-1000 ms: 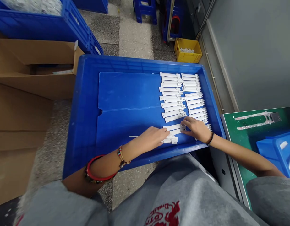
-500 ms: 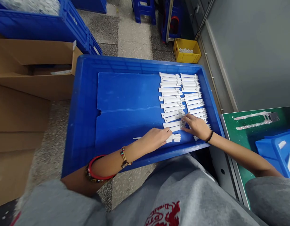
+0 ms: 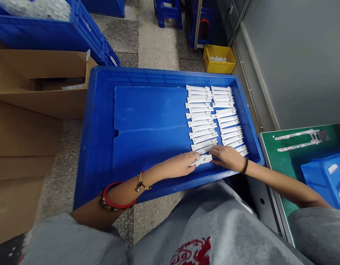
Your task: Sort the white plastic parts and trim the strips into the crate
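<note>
A blue plastic tray (image 3: pixel 170 75) lies before me, lined with a blue sheet (image 3: pixel 150 110). Two columns of white plastic strips (image 3: pixel 211 117) lie overlapped in rows on its right half. My left hand (image 3: pixel 182 164) reaches in from the left, fingertips on a small white plastic strip (image 3: pixel 202 159) near the tray's front rim. My right hand (image 3: pixel 226 158) comes from the right, fingers resting beside that strip and against the lowest rows. The strip's right end nearly meets those fingers. Parts of the lowest strips are hidden under my hands.
A brown cardboard box (image 3: pixel 39 84) stands left of the tray, with a blue crate (image 3: pixel 48 35) behind it. A yellow bin (image 3: pixel 218 60) of small white parts sits on the floor ahead. To the right is a green bench mat (image 3: pixel 297 147) with a blue crate (image 3: pixel 324 180).
My hands have moved closer together around the small white strip. The left hand has shifted right, the right hand toward the front rim. The thin strip left of my left hand no longer shows.
</note>
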The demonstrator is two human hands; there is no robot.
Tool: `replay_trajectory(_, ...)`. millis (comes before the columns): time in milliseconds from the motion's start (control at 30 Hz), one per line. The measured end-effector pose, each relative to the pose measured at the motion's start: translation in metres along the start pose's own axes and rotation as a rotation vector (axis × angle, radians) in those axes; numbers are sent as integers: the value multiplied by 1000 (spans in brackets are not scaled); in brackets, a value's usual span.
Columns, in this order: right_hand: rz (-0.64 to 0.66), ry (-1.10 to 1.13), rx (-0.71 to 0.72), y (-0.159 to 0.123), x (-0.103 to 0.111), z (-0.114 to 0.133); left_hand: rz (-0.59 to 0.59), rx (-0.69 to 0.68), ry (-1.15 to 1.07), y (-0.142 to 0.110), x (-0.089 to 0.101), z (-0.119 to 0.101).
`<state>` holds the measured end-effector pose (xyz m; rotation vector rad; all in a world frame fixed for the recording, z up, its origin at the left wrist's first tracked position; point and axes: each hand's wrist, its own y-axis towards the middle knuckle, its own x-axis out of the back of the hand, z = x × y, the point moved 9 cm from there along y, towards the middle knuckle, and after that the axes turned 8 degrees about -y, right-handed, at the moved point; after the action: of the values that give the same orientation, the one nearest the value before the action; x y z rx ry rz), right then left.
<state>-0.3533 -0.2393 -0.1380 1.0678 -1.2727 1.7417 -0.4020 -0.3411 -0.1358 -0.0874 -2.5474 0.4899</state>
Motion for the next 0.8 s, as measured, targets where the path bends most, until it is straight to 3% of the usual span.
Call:
replay_trajectory(200,-1,-12,-66,-9,9,-12,-7,21,-73,2,3,2)
replay_trajectory(333,-170,175,90,-13,30,4,94,85,-298,4,-6,4)
replay_trajectory(433,-225,196,171,-17,39,13,164,134,-481,2,-10,3)
replay_trajectory(633,-153,148,-23,-28,32,-11,143,189,-381,-3,1,10)
replay_trajectory(800,-35,170,-24,-33,17,-14,74,272,-222,-7,19,24)
